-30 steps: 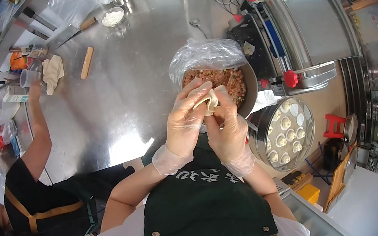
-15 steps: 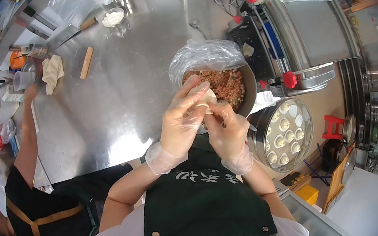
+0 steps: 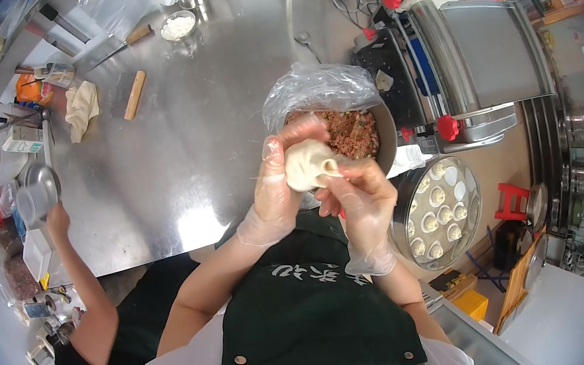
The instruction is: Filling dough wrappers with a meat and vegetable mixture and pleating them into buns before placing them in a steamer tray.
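A pale, round dough bun [image 3: 306, 163] with a gathered opening at its right edge rests in my gloved left hand [image 3: 271, 196]. The fingers of that hand curve around its far and left sides, and the fingertips are smeared by motion. My gloved right hand [image 3: 367, 193] pinches the rim of the dough beside the small opening. Whether filling lies inside the bun is hidden. Right behind my hands stands a bowl [image 3: 388, 128] of minced meat filling [image 3: 356, 131]. Clear plastic wrap [image 3: 320, 89] is folded back over the bowl's far side.
To the right, a round steamer tray [image 3: 478, 205] holds several small pleated buns on papers. A dough roller machine [image 3: 490, 54] stands beyond. On the steel table [image 3: 174, 139] lie a spoon [image 3: 306, 44], a dough scraper [image 3: 135, 95] and a cloth [image 3: 82, 111]. A co-worker's arm [image 3: 74, 250] reaches in at left.
My hands have parted somewhat, and the bun now shows more fully, tilted toward me. At left, the co-worker's arm has moved nearer, to a metal bowl and a clear container.
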A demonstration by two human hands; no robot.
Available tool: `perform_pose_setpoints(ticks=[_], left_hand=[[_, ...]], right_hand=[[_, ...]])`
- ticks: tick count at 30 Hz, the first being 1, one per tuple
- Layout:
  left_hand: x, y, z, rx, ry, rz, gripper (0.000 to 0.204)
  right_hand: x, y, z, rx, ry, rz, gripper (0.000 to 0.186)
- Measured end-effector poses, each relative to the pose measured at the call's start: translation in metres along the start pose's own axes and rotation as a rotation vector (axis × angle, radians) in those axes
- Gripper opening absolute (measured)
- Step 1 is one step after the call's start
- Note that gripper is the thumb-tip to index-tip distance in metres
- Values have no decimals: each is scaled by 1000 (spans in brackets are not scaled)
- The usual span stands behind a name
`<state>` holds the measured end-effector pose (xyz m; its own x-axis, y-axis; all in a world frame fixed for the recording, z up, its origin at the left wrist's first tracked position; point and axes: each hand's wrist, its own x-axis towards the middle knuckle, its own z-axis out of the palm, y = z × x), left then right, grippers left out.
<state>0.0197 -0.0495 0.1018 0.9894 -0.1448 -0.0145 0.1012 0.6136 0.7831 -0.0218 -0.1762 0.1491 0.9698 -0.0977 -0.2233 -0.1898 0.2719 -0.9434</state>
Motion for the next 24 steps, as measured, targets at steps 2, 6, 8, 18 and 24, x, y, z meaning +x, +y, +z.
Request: perform_pose_setpoints(ticks=[2, 6, 8, 18, 24], left_hand=[[2, -12, -2, -285, -41, -112, 69], [-1, -8, 0, -106, -2, -139, 68], [3, -4, 1, -90, -75, -183, 65], [35, 39, 4, 178, -388, -920, 64], [58, 68, 17, 339, -894, -923, 84]], right_hand=[[7, 6, -9, -301, 5, -284, 25], [7, -1, -6, -570, 57, -510, 25], [11, 1, -14, -654, 15, -716, 31], [14, -30, -41, -1091, -542, -1062, 34], [20, -53, -40, -970, -738, -1106, 34]])
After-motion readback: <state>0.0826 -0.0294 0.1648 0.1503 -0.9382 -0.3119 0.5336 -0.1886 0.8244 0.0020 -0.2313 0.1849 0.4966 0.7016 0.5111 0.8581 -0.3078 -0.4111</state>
